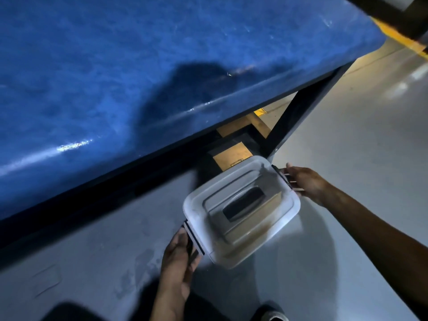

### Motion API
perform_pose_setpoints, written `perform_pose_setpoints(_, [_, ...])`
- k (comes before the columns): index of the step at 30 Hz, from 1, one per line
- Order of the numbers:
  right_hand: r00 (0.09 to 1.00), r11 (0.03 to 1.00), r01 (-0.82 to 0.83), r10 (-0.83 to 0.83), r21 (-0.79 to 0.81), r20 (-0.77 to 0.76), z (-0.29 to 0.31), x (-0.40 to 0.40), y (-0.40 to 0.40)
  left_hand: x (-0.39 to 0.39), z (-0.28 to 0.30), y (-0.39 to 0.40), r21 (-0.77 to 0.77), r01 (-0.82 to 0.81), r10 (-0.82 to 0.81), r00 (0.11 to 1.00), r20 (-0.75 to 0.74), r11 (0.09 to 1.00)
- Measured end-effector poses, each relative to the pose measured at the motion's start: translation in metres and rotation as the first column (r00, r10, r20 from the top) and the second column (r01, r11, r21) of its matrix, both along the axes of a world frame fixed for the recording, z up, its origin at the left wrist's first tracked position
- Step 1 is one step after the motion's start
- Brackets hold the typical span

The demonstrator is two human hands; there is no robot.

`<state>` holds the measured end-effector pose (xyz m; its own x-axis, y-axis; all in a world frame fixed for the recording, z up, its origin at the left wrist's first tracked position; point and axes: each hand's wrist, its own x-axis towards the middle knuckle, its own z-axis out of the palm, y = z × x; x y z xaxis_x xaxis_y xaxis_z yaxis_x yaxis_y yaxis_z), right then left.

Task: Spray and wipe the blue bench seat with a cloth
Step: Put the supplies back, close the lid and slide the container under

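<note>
Gripping side latches of lidded plastic box point(240, 212): left hand point(178, 258), right hand point(305, 184); beside blue bench seat point(139, 72).

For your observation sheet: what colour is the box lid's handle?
Black handle, seen in the head view.

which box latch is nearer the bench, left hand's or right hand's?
The latch at the right hand, on the box end nearest the bench leg. The left hand holds the latch on the end toward the camera, farther from the blue seat.
</note>
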<state>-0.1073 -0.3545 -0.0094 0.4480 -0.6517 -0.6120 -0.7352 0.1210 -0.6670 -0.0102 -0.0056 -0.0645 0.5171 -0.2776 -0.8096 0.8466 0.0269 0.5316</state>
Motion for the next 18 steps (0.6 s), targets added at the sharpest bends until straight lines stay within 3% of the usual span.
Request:
perform_pose_setpoints(4, [0.995,0.994,-0.098,0.097,-0.042,-0.024,0.0,0.001,-0.01,-0.004,0.003,-0.002,-0.022,-0.006,0.007,0.999,0.049,1.0])
perform_pose_setpoints(13, [0.875,0.886,-0.43,0.361,-0.176,-0.322,0.003,0.013,-0.002,-0.007,0.014,-0.016,0.085,-0.033,0.008,0.96,0.278,0.996])
perform_pose_setpoints(18, [0.891,0.87,-0.412,0.323,-0.27,-0.32,0.002,0.016,0.005,-0.007,0.013,-0.018,0.1,-0.04,0.008,0.954,0.298,0.994])
